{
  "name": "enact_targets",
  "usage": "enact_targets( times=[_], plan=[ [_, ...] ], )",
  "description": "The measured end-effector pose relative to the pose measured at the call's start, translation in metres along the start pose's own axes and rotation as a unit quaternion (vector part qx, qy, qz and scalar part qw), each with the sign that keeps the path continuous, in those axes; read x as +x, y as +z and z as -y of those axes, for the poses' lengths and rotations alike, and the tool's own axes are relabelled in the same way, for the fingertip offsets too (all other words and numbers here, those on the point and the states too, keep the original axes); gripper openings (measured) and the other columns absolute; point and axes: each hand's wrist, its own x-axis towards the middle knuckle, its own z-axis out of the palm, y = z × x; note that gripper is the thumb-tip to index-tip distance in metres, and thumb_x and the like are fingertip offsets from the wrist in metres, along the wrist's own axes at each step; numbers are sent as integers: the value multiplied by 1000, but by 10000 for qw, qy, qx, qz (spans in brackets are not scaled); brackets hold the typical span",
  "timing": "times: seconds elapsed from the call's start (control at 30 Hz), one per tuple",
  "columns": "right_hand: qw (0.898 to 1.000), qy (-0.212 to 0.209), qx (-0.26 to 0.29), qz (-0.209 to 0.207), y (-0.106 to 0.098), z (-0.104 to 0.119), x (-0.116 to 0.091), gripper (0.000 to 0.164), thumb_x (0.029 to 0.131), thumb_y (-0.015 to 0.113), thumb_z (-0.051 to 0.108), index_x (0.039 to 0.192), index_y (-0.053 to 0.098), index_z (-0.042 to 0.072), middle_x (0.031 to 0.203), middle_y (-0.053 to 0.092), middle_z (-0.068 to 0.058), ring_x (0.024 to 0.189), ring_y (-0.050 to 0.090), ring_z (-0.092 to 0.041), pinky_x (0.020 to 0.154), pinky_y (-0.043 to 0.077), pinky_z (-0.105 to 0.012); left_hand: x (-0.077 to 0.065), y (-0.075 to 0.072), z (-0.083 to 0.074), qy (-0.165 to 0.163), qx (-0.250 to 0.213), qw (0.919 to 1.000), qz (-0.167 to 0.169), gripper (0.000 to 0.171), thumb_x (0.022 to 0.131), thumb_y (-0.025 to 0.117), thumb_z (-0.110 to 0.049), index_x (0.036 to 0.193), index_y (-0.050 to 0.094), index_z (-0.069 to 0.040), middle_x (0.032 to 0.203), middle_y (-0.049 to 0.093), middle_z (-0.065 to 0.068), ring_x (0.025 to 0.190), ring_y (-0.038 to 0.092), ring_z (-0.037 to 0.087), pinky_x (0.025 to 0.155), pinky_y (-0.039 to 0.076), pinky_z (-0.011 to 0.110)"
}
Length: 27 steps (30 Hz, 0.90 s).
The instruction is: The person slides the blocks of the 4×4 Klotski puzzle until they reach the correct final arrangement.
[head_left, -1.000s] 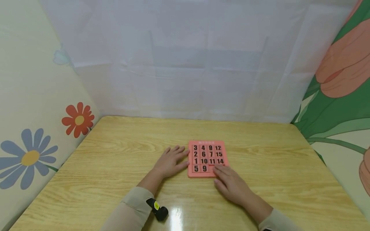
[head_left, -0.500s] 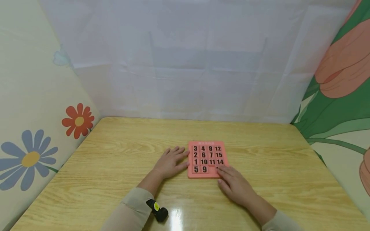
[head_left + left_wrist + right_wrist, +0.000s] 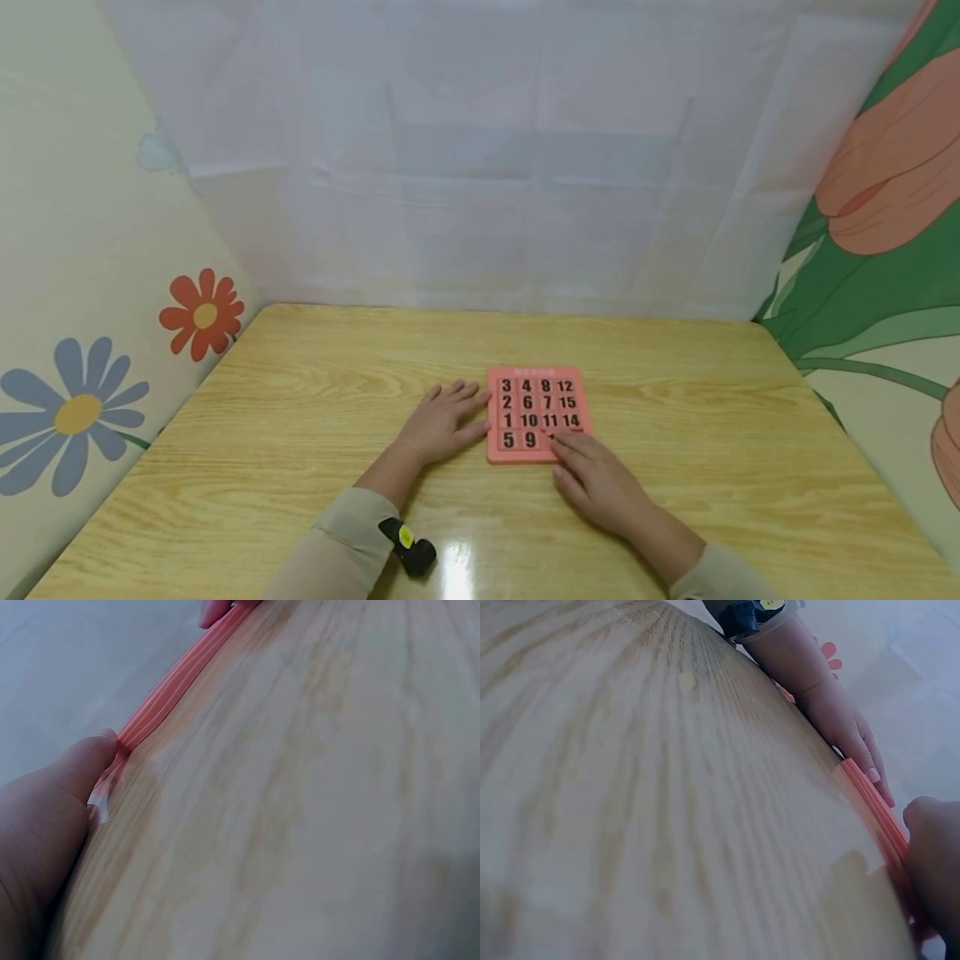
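Beige cloth of the left sleeve (image 3: 330,537) runs up to a black wrist camera (image 3: 417,554), and beyond it the left hand (image 3: 442,423) lies palm down, fingers straight and spread. Its thumb and forefinger touch the left side of a pink number puzzle (image 3: 517,457); the other fingers fan out just beside it. The right hand (image 3: 600,483) slants in from the near right, its fingers straight and close together, tips resting on the puzzle's bottom row, thumb set apart just off the near edge. Neither hand is curled round anything.

The wooden table (image 3: 360,350) shows bare grain outward from both hands toward its left and right edges, and more behind the puzzle as far as the white cloth (image 3: 465,208) at the back.

The puzzle lies flat between the hands, a little ahead of the right one, which covers its near right corner. In the bottom row, tile 5 (image 3: 508,440) and tile 9 (image 3: 530,440) are in plain sight; a bit of black print shows beside the right fingertips, though with the fingers over it I cannot read that number. Tile 11 (image 3: 550,421) and tile 14 (image 3: 571,421) sit in the row just above those fingers.
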Motion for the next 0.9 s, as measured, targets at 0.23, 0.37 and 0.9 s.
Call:
enact_targets(
  times=[0.23,0.37,0.9],
  plan=[
    [9999,5,70,85,1,3,3,46,98,55,32,137,57,7,146,53,-9,137,47,-29,116,36,-47,1,2,1,3,34,10000,-31,59,98,51,-49,150,43,-20,158,37,8,150,26,33,123,14,57],
    [9999,21,72,139,2,4,3,47,99,54,32,138,57,7,147,52,-9,138,46,-29,116,35,-46,1,2,1,-8,38,10000,-9,59,98,51,-50,150,43,-21,158,36,8,150,25,32,123,14,56],
    [9992,330,141,-152,1,-2,9,47,99,54,31,137,57,3,146,52,-13,138,46,-33,117,33,-49,2,4,3,-28,65,10000,-2,59,98,50,-51,150,43,-22,158,36,7,150,25,31,123,13,56]
  ],
)
